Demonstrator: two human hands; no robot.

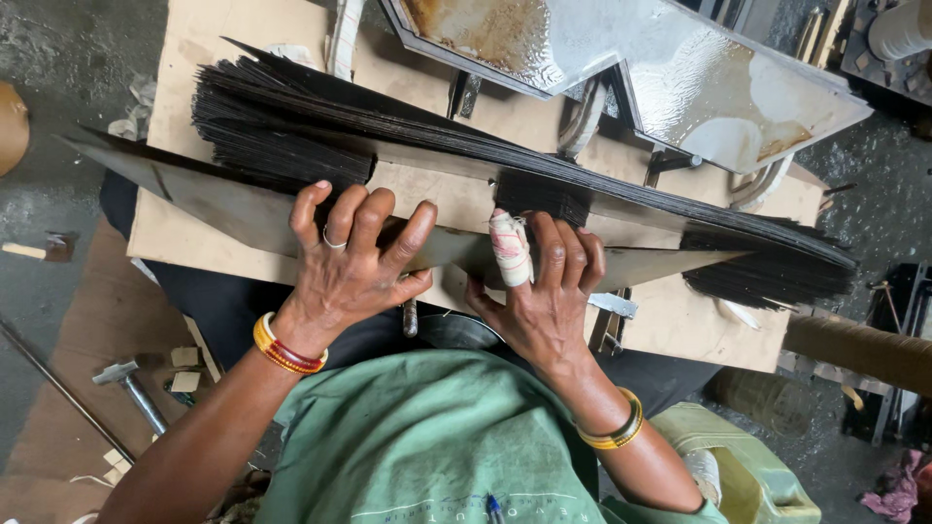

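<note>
Apparently both hands press metal sheet.

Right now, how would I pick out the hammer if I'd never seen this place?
Start at the wooden board under the dark metal strips, then drop down past its left edge to the brown floor sheet. The hammer lies there, beside the left forearm. Its grey metal head and shaft set it apart from the small pale wood scraps around it.

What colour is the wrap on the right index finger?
White, with faint reddish staining; the wrapped finger of the right hand rests on the grey metal strip. Head view.
</note>
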